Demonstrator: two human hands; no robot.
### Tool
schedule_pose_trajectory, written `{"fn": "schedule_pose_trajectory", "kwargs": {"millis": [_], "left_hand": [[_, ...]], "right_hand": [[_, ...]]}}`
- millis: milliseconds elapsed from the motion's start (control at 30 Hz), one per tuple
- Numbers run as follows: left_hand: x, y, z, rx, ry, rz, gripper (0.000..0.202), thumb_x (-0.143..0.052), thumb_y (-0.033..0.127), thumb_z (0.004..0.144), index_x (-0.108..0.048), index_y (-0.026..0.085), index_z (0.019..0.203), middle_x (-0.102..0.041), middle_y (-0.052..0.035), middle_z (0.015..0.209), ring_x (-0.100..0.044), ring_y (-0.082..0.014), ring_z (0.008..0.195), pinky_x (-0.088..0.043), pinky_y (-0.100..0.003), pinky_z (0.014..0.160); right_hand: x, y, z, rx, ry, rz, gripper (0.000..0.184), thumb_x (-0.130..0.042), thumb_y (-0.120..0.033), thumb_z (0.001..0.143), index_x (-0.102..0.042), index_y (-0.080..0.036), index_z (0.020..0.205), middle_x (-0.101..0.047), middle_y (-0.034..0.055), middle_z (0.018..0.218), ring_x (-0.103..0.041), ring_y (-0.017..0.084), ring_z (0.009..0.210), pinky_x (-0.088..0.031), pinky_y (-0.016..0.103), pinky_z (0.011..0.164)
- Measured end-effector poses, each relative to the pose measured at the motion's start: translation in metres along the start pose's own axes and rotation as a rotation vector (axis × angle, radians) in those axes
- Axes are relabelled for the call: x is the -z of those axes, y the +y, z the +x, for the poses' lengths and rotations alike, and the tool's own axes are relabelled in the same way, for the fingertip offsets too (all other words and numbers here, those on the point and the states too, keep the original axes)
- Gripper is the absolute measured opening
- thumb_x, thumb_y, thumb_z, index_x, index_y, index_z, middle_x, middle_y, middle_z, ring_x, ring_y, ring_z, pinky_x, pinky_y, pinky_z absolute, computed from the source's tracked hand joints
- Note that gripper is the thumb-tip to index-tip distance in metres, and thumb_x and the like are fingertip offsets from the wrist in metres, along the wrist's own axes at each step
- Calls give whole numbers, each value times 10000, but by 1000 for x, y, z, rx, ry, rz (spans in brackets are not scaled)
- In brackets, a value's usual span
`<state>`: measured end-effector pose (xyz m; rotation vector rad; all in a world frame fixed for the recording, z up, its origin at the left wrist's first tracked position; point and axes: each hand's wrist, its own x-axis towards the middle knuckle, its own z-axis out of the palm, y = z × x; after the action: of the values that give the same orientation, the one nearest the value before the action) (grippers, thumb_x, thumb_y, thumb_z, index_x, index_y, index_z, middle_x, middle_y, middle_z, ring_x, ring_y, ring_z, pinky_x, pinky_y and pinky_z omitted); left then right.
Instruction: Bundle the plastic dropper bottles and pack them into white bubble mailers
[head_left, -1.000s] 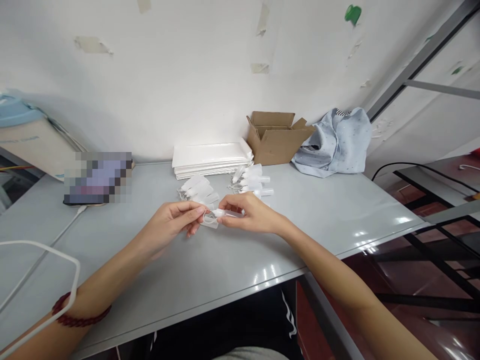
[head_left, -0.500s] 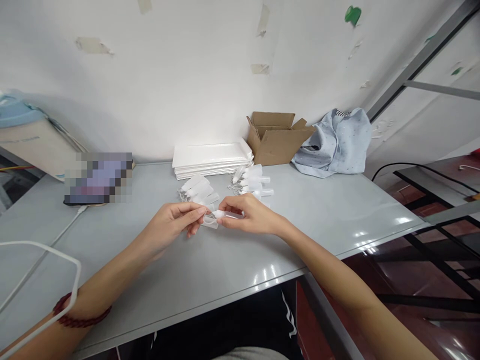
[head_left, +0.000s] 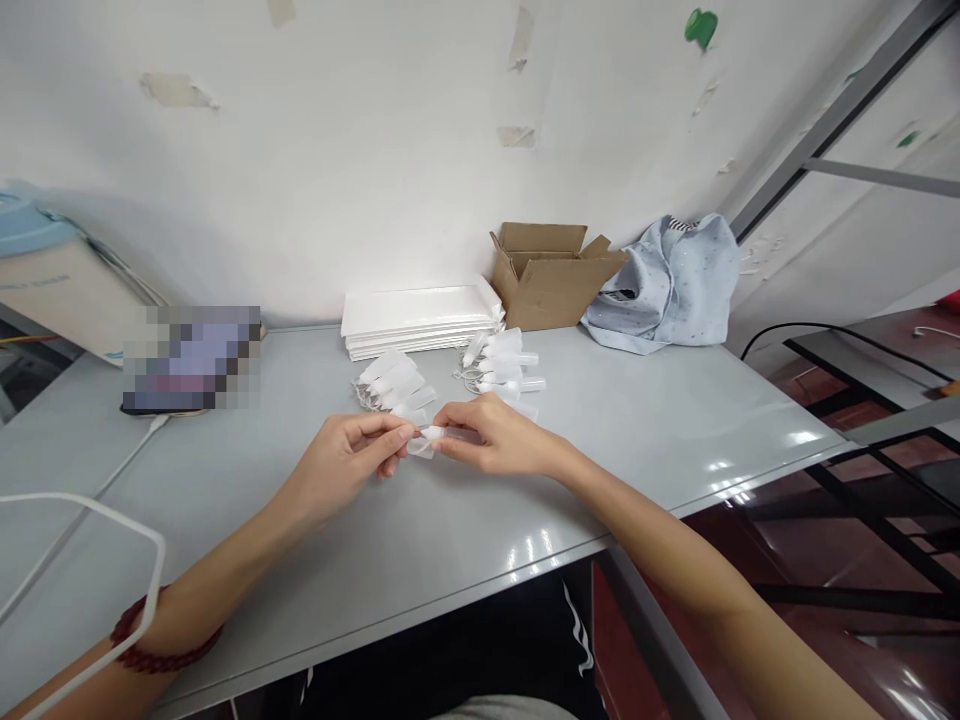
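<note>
My right hand (head_left: pixel 491 435) is closed around a small translucent bottle (head_left: pixel 459 435) with a white pointed cap, its tip turned left. At that tip, my left hand (head_left: pixel 367 447) pinches thumb and forefinger together; whatever is between them is too small to make out. Just under the fingertips lies a clear plastic piece (head_left: pixel 421 449), partly covered. Beyond the left hand, several clear and frosted pieces with thin loops (head_left: pixel 390 378) lie in a row. Several more white-capped bottles (head_left: pixel 510 365) lie behind the right hand, some with cords.
A stack of flat white boxes (head_left: pixel 420 320) stands against the wall, beside an open cardboard box (head_left: pixel 559 275) and a light blue cloth bag (head_left: pixel 667 290). On the left are a phone (head_left: pixel 191 365) on a cable and a blue-lidded container (head_left: pixel 67 280). A white bent rod (head_left: pixel 154 560) crosses the left forearm.
The right hand has shifted slightly left, bringing the bottle's cap closer to the left fingertips. Both hands keep their grip, and the view has moved a little.
</note>
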<state>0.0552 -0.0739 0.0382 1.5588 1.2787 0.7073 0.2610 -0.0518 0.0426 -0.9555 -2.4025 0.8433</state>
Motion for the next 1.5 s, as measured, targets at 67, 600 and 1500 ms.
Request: {"fn": "schedule_pose_trajectory", "kwargs": {"millis": [67, 600, 1500], "left_hand": [[-1, -1, 0, 5, -6, 8, 319, -562, 447, 833, -608, 206, 629, -483, 41, 504, -459, -125, 542, -380, -246, 555], [0, -11, 2, -1, -70, -49, 322, -571, 418, 833, -586, 191, 605, -482, 52, 502, -455, -104, 521, -372, -233, 554], [5, -6, 7, -40, 11, -24, 274, -612, 422, 803, -635, 195, 653, -512, 40, 538, -478, -109, 545, -418, -232, 562]], "right_hand": [[-2, 0, 0, 4, 0, -9, 166, -534, -250, 853, -623, -110, 845, -417, -63, 526, -388, 73, 483, -289, 214, 525], [-14, 1, -2, 73, -5, -164, 224, -490, -256, 897, -611, -71, 936, -537, 5, 587, -468, 108, 528, -318, 218, 528], [-15, 4, -2, 95, 97, -291, 234, -480, -305, 920, -594, -102, 943, -604, 52, 725, -474, 120, 586, -320, 234, 557]]}}
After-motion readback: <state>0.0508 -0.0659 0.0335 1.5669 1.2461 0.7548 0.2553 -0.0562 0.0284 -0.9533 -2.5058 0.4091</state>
